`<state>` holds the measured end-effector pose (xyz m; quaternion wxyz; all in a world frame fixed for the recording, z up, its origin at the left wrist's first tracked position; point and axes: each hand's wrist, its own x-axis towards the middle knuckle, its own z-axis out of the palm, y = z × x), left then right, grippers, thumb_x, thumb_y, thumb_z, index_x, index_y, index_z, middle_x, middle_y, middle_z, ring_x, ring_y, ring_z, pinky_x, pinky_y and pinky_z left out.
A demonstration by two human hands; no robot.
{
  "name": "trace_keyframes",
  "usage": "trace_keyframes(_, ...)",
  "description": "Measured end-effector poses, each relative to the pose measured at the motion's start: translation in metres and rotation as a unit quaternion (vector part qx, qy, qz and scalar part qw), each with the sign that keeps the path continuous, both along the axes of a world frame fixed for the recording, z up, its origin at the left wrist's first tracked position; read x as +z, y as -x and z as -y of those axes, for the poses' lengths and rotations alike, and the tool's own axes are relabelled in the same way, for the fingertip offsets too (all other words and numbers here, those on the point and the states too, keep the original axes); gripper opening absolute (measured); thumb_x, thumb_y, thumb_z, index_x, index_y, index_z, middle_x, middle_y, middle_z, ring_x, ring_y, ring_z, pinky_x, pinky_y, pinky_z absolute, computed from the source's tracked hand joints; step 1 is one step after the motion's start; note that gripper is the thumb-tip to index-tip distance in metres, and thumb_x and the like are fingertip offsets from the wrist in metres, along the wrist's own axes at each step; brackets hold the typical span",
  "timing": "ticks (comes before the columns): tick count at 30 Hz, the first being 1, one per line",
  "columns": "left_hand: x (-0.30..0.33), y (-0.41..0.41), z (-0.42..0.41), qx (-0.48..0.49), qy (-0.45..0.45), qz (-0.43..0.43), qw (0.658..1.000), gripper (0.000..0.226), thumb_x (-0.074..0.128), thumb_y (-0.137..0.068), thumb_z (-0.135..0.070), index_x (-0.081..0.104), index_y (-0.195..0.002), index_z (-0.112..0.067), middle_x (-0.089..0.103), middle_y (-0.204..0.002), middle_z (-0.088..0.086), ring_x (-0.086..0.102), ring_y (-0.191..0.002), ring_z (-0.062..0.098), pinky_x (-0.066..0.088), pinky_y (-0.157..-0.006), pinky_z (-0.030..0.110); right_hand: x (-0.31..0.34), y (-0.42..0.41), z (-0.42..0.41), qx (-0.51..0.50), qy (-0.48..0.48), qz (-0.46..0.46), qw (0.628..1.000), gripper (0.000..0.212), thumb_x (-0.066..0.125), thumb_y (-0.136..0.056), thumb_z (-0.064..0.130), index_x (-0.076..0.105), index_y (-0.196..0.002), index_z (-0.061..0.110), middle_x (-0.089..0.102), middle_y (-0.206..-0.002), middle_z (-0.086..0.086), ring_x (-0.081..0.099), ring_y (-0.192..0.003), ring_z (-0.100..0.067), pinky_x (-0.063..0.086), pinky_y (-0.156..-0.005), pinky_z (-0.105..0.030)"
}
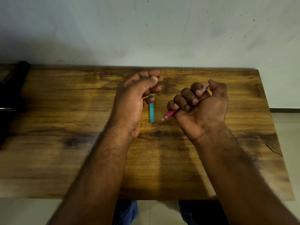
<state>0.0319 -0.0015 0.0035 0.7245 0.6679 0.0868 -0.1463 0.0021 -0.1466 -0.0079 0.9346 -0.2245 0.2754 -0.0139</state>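
Plainly, right hand (201, 108) fists pink pen (170, 113); left hand (134, 98) curled, contents unclear.

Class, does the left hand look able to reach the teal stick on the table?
Probably yes: the left hand has its fingers curled right beside the far end of the teal stick, with nothing lying between.

On wooden table (65, 114), teal bar (151, 111)

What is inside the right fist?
A pink pen runs through the right hand: its tip sticks out below the little finger, its clear end beside the thumb. The curled fingers cover the middle of the barrel.
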Motion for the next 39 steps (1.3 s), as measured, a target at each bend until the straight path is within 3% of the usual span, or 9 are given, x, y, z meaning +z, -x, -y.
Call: trace_keyframes(39,0.0009,0.0003,0.0009,0.002,0.002,-0.005,1.000,0.028,0.061,-0.084,-0.030,0.077,-0.106,-0.024,0.082,-0.110,-0.002,0.075,-0.105,0.020,0.052,-0.088,0.040,0.0007,0.0008,-0.0004,-0.012,0.018,-0.009,1.000,0.050,0.034,-0.095,0.049,0.036,-0.057,0.017,0.021,-0.051,0.001,0.016,-0.050,-0.017,0.029,-0.056,-0.031)
